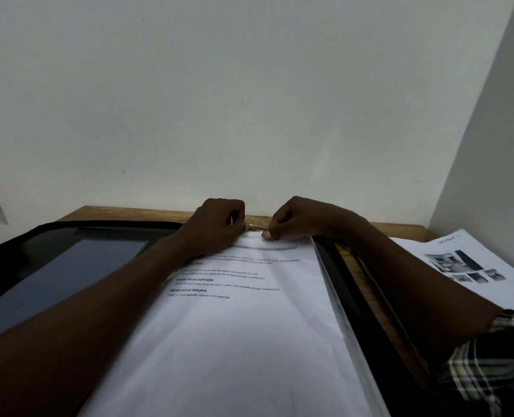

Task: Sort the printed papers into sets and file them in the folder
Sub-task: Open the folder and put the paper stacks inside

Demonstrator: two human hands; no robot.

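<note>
Left hand: the left hand [219, 221] rests at the top edge of the printed papers [243, 326], fingers curled tight; what it grips, if anything, cannot be told.
Right hand: the right hand [297, 218] pinches the same top edge, thumb pressed down on the sheet, fingers curled in.
Between the hands: a small thin pale object [254, 227] lies at the paper's edge, too small to identify.
Printed papers: a stack lies flat on the right half of the open black folder [54, 233], headings facing the person.
Folder: it lies open on the wooden counter [129, 212], a dark blue-grey panel [69, 275] on its left half.
Loose sheet: a printed page with photos [466, 260] lies on the counter to the right, apart from the folder.
Sleeve: a plaid sleeve [496, 356] covers the right upper arm.
Backdrop: a plain pale wall [249, 100].
</note>
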